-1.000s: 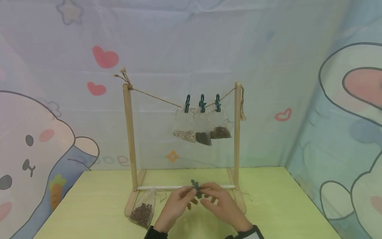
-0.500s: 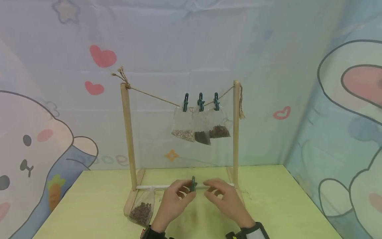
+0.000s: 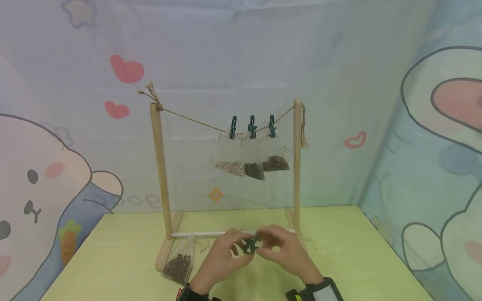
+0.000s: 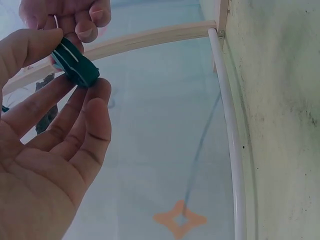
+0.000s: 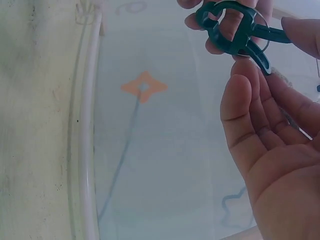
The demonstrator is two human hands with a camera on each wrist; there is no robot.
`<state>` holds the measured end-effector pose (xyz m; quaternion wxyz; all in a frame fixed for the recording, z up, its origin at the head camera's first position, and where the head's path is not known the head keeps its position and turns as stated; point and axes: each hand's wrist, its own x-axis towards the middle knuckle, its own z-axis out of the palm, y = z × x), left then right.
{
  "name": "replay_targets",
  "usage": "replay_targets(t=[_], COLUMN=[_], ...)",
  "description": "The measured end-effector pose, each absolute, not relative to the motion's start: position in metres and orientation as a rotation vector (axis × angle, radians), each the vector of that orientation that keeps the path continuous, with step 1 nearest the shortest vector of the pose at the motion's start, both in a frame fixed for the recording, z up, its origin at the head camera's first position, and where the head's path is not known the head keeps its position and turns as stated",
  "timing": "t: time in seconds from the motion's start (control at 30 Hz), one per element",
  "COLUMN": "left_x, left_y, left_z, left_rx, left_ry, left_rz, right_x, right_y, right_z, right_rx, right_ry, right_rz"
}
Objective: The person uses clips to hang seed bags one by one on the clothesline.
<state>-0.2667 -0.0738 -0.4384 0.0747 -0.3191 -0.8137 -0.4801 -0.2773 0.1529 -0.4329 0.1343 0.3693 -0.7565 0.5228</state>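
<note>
A dark green plastic spring clip (image 3: pixel 251 245) is between my hands, low over the table's middle. My left hand (image 3: pixel 227 253) pinches it between thumb and fingers; in the left wrist view the clip (image 4: pixel 77 64) sits at those fingertips. From the other side my right hand (image 3: pixel 283 251) has its thumb and a finger on the clip's two handles, as the clip (image 5: pixel 240 34) in the right wrist view shows. To the left, a sheer drawstring bag (image 3: pixel 178 266) with brown bits in it lies against the rack's foot.
A wooden rack (image 3: pixel 160 167) carries a sagging twine (image 3: pixel 192 120). Three green clips (image 3: pixel 252 126) hold bags there: one with pale speckled bits (image 3: pixel 230 168), one black (image 3: pixel 254 171), one brown (image 3: pixel 276 163). A white rod (image 3: pixel 199 234) joins the rack's feet on the yellow table (image 3: pixel 339 251).
Half a second ago my right hand was apart from the clip, which my left hand held upright. Now my right hand is back on it, and the clip is turned.
</note>
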Motion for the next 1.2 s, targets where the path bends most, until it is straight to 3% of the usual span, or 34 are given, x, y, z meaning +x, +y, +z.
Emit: replay_targets(t=[0.23, 0.5, 0.77, 1.2], left_x=[-0.263, -0.272, -0.288, -0.303], left_y=[-0.079, -0.113, -0.152, -0.172], left_z=[-0.431, -0.431, -0.453, -0.475], left_rx=[-0.878, -0.369, -0.114, 0.024], left_ry=[-2.5, -2.468, -2.531, -2.703], left_rz=[-1.333, -1.027, -0.898, -0.922], right_x=[-0.279, -0.281, -0.287, -0.293], right_y=[0.154, 0.158, 0.165, 0.169], right_z=[-0.432, -0.436, -0.445, -0.455], right_rx=[1.039, 0.901, 0.738, 0.675], right_ry=[-2.147, -2.135, -2.289, -2.368], right_rz=[1.47, 1.372, 1.339, 1.423])
